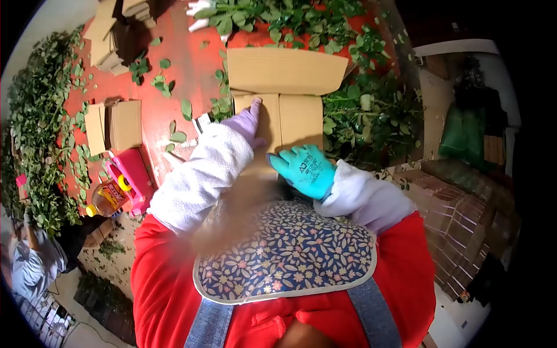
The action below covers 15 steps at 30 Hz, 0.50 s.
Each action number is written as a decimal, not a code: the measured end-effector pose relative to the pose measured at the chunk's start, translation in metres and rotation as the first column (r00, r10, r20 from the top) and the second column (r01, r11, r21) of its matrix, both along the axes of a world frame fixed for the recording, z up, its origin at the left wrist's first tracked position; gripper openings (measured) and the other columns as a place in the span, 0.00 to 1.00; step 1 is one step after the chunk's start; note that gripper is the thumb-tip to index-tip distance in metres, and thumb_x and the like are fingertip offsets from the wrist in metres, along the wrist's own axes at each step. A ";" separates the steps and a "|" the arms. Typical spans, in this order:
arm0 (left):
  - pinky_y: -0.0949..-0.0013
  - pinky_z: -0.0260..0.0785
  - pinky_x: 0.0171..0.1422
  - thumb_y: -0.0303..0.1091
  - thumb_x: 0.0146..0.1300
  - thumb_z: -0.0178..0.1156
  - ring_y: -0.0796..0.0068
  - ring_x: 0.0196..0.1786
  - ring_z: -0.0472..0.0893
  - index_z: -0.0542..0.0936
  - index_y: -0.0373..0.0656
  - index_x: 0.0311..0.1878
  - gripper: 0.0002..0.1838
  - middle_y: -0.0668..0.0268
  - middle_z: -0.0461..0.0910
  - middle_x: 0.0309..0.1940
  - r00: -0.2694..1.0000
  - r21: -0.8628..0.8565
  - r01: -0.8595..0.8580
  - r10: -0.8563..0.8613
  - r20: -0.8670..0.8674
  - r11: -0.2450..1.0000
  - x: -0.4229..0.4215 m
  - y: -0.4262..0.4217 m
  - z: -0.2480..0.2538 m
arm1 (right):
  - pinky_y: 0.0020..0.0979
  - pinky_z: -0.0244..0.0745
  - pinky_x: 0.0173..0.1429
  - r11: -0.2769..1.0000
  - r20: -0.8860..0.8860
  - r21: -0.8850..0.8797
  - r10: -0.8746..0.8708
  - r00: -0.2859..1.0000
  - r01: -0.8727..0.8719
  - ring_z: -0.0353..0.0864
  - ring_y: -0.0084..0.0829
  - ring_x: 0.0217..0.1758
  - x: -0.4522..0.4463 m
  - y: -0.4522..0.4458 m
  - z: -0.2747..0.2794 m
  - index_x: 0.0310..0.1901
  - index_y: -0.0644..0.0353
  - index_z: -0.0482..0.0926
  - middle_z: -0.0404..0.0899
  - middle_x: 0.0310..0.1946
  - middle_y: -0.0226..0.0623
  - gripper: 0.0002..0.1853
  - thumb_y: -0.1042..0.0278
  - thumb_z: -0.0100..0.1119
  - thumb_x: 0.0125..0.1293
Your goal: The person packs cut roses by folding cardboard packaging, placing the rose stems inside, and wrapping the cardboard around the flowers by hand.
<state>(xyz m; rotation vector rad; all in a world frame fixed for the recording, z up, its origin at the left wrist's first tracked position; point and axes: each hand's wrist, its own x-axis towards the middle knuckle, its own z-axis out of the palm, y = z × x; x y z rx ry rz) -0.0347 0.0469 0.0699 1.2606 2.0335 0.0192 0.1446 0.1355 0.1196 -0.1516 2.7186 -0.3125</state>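
Observation:
A folded cardboard box [300, 119] lies before me, its wide flap [284, 71] raised at the far side. My left hand [246, 124], in a lavender glove, rests on the box's left part. Its index finger is stretched out and the thumb is apart; the other fingers are partly hidden. My right hand [304, 169], in a teal glove with dark print, lies over the near right part of the box, back up, thumb out to the left. Both hands look open, pressing on the cardboard. Something blurred hangs in front of my flowered apron [290, 249].
Leafy stems [371, 110] lie to the right and at the far side, near another person's white glove [200, 13]. Left are cardboard pieces [125, 124], a pink holder [136, 180] and a bottle [107, 197]. Another person [36, 261] is at lower left beside piled foliage [40, 127].

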 end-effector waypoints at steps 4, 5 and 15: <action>0.60 0.72 0.55 0.50 0.54 0.68 0.49 0.51 0.78 0.46 0.41 0.75 0.54 0.45 0.75 0.53 0.999 0.093 -0.026 0.024 0.022 0.995 0.005 -0.009 0.000 | 0.46 0.71 0.45 0.992 -0.031 -0.113 -0.065 0.997 0.062 0.80 0.40 0.43 0.008 0.000 0.003 0.53 0.56 0.70 0.77 0.42 0.40 0.24 0.43 0.42 0.70; 0.59 0.72 0.55 0.50 0.54 0.68 0.49 0.51 0.78 0.46 0.41 0.75 0.54 0.46 0.75 0.53 1.000 0.070 -0.025 0.025 0.000 0.997 0.000 -0.010 -0.006 | 0.45 0.71 0.45 0.987 -0.028 -0.147 -0.068 0.997 0.063 0.80 0.41 0.42 0.000 0.002 -0.002 0.53 0.56 0.70 0.77 0.41 0.41 0.24 0.44 0.43 0.69; 0.61 0.70 0.59 0.50 0.55 0.67 0.47 0.56 0.76 0.39 0.42 0.76 0.56 0.44 0.66 0.63 0.989 0.055 -0.058 0.050 0.137 0.997 0.003 -0.015 -0.017 | 0.34 0.72 0.59 0.368 0.432 -0.855 0.112 0.895 0.367 0.79 0.37 0.54 -0.060 0.142 0.043 0.58 0.59 0.74 0.81 0.48 0.43 0.19 0.62 0.57 0.68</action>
